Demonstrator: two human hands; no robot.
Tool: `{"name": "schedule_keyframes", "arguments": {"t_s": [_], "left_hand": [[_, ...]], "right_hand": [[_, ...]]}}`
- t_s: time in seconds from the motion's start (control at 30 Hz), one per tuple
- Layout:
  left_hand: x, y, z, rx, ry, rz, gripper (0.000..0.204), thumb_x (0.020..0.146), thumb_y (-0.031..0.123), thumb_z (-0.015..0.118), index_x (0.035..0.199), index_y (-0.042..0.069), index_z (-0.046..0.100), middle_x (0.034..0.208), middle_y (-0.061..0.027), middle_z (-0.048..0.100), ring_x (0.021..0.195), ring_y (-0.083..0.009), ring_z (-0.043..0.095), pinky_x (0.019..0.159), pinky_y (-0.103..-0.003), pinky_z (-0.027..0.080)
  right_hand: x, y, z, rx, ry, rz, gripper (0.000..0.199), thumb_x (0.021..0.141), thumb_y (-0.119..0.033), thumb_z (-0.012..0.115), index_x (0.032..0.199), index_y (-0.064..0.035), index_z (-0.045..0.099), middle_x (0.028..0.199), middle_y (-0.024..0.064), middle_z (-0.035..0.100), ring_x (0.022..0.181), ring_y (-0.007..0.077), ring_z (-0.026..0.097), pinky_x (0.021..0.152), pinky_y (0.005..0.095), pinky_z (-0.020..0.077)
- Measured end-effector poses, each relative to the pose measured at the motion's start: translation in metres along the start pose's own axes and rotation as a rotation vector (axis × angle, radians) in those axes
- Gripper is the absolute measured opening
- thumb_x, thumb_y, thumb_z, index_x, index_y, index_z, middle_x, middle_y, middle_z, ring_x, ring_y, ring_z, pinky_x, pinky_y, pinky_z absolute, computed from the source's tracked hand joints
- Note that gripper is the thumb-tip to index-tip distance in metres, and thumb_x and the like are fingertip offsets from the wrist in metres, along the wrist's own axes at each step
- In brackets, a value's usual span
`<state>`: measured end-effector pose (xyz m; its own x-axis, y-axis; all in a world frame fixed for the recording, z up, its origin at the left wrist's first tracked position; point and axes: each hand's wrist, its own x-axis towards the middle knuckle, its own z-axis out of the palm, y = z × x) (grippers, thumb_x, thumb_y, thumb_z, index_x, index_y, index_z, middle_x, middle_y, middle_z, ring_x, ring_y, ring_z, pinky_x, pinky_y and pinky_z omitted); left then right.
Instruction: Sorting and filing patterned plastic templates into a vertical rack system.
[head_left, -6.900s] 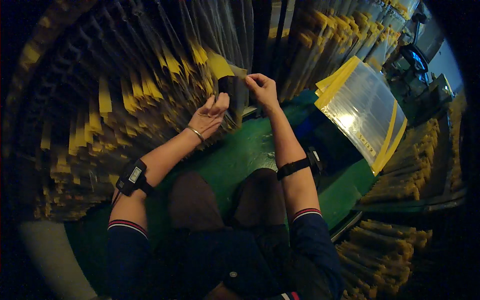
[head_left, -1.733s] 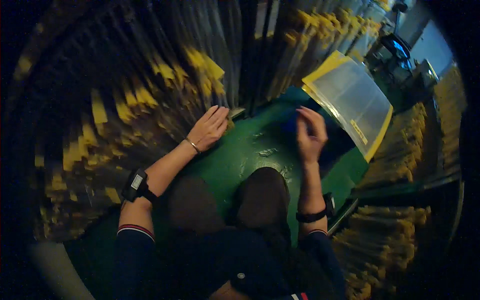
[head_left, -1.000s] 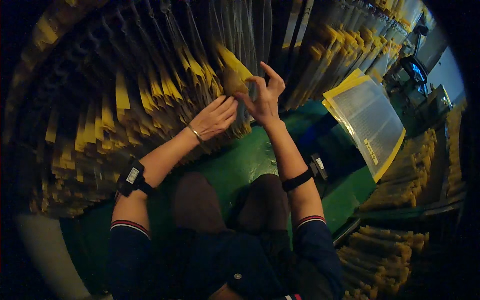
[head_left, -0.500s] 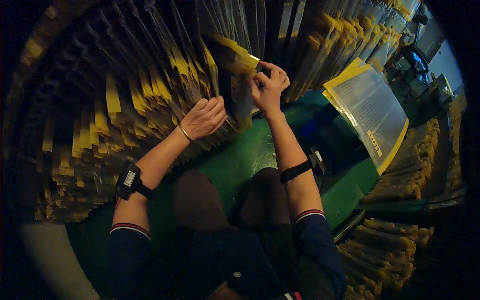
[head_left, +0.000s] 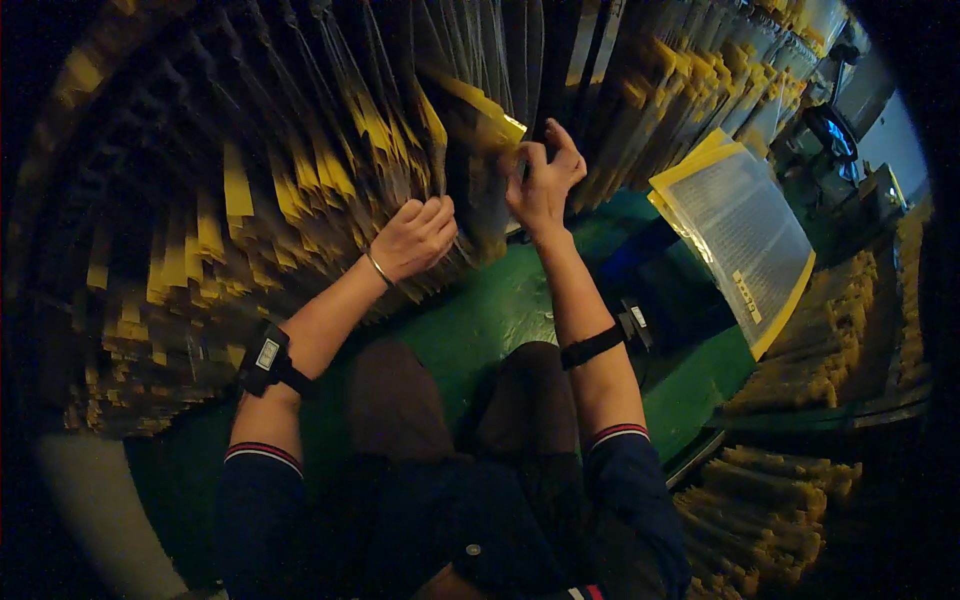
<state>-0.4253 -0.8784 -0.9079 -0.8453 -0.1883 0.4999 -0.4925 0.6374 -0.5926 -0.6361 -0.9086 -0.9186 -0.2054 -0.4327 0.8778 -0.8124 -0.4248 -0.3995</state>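
Rows of hanging clear plastic sleeves with yellow sheets [head_left: 240,190] fill the left and upper middle of the view. My left hand [head_left: 415,238], a bangle on its wrist, is closed, its curled fingers at the lower edge of the hanging sleeves. My right hand [head_left: 545,185] is just to the right, thumb and forefinger bent together at the edge of a hanging yellow sheet [head_left: 475,100], the other fingers raised. The sheet's shiny corner shows above the fingertips; its lower part is dim and blurred.
A clear sleeve with yellow backing and dense print [head_left: 740,230] stands tilted at the right. More hanging sleeves [head_left: 660,90] line the upper right. Bundled yellow sheets [head_left: 770,510] are at the lower right. Below my hands is a green floor [head_left: 490,300].
My right hand's outer fingers have lifted away from the sheet's shiny corner. My left hand has shifted slightly right along the sleeves' lower edge. The view has moved a little.
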Motion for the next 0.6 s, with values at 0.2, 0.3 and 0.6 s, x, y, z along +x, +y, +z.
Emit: {"name": "schedule_keyframes", "arguments": {"t_s": [0.2, 0.3, 0.6], "left_hand": [[-0.002, 0.003, -0.011, -0.113, -0.055, -0.072, 0.036, 0.079, 0.028, 0.059, 0.114, 0.020, 0.057, 0.089, -0.0039, 0.054, 0.081, -0.0147, 0.049, 0.065, -0.027, 0.033], [0.002, 0.005, -0.009, -0.120, -0.057, -0.077, 0.044, 0.078, 0.030, 0.060, 0.122, 0.027, 0.053, 0.085, -0.0026, 0.052, 0.078, -0.0144, 0.047, 0.064, -0.027, 0.031], [-0.009, 0.015, 0.006, -0.125, -0.210, -0.228, 0.046, 0.079, 0.034, 0.064, 0.120, 0.014, 0.054, 0.098, -0.0063, 0.054, 0.095, -0.0196, 0.049, 0.078, -0.033, 0.036]], "right_hand": [[0.022, -0.027, -0.020, -0.025, -0.163, -0.334, 0.030, 0.070, -0.022, 0.068, 0.099, -0.0279, 0.068, 0.137, 0.0111, 0.036, 0.125, 0.0314, 0.028, 0.099, 0.0455, 0.0191], [0.030, -0.027, -0.025, -0.037, -0.237, -0.256, 0.022, 0.078, -0.030, 0.063, 0.098, -0.0316, 0.070, 0.140, 0.0112, 0.034, 0.127, 0.0322, 0.026, 0.101, 0.0451, 0.0133], [0.035, -0.013, -0.024, -0.061, -0.247, -0.190, 0.028, 0.068, -0.035, 0.075, 0.096, -0.0320, 0.072, 0.139, 0.0101, 0.037, 0.126, 0.0303, 0.031, 0.100, 0.0443, 0.0155]]}}
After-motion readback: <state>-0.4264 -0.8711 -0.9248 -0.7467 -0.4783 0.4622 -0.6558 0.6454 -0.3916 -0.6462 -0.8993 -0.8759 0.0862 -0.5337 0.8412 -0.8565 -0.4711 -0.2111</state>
